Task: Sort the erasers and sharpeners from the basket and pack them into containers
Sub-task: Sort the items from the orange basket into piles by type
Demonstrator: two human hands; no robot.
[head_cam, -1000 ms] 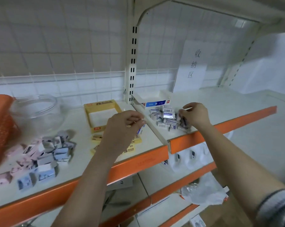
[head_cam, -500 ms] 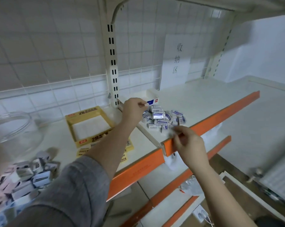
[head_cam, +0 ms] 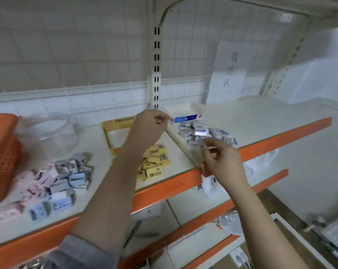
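Pinching small blurred items, left hand (head_cam: 148, 126) and right hand (head_cam: 221, 158) each keep a closed grip.

Bare forearms, grey sleeve pushed up

The left hand (head_cam: 147, 129) and right hand (head_cam: 223, 162) are bare, without gloves, rings or watch. A grey knit sleeve (head_cam: 80, 253) with a ribbed cuff bunches below the left forearm.
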